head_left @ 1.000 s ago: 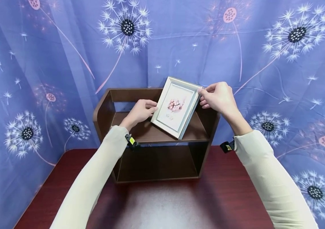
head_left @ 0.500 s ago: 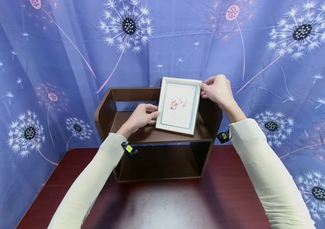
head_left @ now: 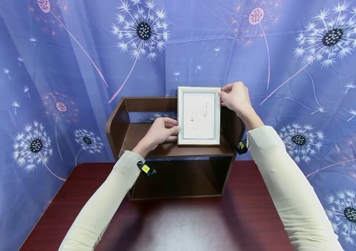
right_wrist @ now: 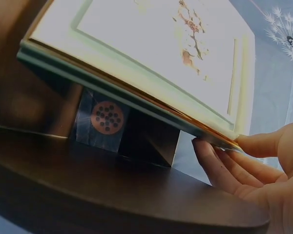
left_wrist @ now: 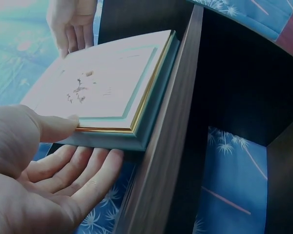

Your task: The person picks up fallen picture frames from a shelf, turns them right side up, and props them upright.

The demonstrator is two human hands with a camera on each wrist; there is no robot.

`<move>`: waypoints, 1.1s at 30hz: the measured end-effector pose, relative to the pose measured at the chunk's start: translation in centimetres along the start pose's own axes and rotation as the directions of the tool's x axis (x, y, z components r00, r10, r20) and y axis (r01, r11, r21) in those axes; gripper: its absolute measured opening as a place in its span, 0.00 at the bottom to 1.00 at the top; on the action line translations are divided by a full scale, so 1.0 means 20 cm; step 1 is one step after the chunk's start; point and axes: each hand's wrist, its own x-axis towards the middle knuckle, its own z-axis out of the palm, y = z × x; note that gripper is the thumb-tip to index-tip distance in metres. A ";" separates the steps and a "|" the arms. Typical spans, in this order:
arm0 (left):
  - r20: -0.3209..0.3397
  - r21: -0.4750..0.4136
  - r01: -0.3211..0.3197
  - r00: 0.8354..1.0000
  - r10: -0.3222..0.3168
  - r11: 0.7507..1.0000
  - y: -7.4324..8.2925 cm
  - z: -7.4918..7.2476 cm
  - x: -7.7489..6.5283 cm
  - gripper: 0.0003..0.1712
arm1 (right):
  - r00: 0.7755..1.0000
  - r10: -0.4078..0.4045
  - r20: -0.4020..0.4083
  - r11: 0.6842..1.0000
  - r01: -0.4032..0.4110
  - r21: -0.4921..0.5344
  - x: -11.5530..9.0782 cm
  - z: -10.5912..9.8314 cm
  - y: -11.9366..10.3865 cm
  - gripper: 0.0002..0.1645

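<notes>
A picture frame (head_left: 198, 115) with a pale border and a faint flower print stands upright over the upper board of a brown two-tier shelf (head_left: 173, 150). Its lower edge looks to be at that board, toward the right side. My left hand (head_left: 161, 134) pinches the frame's left edge low down, thumb on the front and fingers behind, as the left wrist view also shows. At the upper right corner my right hand (head_left: 236, 98) pinches the frame between thumb and fingers. Glare washes out much of the print.
The shelf's left side panel (head_left: 115, 127) and right side panel rise beside the upper board. Below lies a lower compartment (head_left: 174, 179). The shelf stands on a dark red table (head_left: 178, 223), and a blue dandelion-print curtain (head_left: 80, 52) hangs behind.
The picture frame has turned from a tilt to upright and shifted a little right. Both hands keep their hold; the right hand has risen and the left has lowered slightly.
</notes>
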 end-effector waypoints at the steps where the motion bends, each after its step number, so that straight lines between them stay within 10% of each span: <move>1: 0.000 -0.009 0.002 1.000 -0.002 1.000 0.00 0.00 0.00 0.22 | 1.000 0.000 -0.002 1.000 0.000 -0.004 0.00 0.00 0.00 0.22; 14: -0.016 -0.047 0.019 1.000 -0.020 0.999 0.00 0.01 -0.01 0.23 | 0.999 -0.028 -0.023 0.998 0.026 -0.065 0.00 0.02 0.01 0.21; 22: -0.047 0.126 -0.064 0.996 0.070 0.990 0.03 -0.04 -0.06 0.24 | 0.999 -0.034 0.015 0.989 0.036 -0.145 -0.06 -0.03 0.01 0.28; 28: -0.093 0.348 -0.150 0.977 0.193 0.925 0.17 -0.16 -0.18 0.22 | 0.996 -0.067 0.062 0.976 0.079 -0.203 -0.13 -0.08 0.03 0.43; 33: -0.102 0.550 -0.216 0.941 0.321 0.807 0.28 -0.29 -0.30 0.17 | 0.990 -0.130 0.053 0.963 0.139 -0.229 -0.21 -0.12 0.06 0.51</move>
